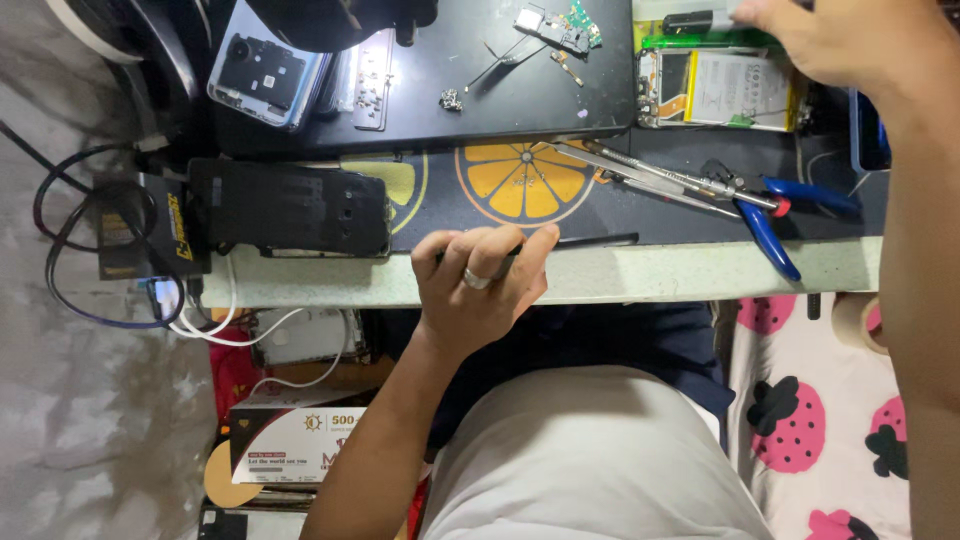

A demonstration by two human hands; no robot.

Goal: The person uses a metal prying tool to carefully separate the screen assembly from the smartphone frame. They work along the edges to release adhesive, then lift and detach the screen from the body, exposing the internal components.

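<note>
I'm watching from the head cam, looking straight down at a repair bench. My left hand [485, 280] sits at the near edge of the table [640, 272], fingers curled shut around a thin dark tool [580, 241] that lies along the mat's front edge; prob braced there so the wrist rests on the edge. A ring shows on one finger. My right hand [835, 40] is up at the far right, over the opened phone [715, 90] w/ its battery exposed. It's blurred and cut by the frame edge, so I can't tell if it's open or gripping anything.

The opened phone lies flat, back off, by a green strip at its far side, so the insides face up for access. Blue-handled pliers [775, 215] and metal tweezers [640, 170] lie just left of the right arm, btwn both hands, on the mat w/ the orange-slice print [520, 180]. Small parts sit apart on the black pad [470, 70] farther back: a circuit board [560, 28], a tiny loose piece [450, 99], likely kept on dark to stay visible. A phone back w/ camera cutouts [268, 68] rests at the far left; a black phone frame [290, 208] lies nearer, beside a cabled box [135, 225]. Below the table, a printed carton [295, 445].
</note>
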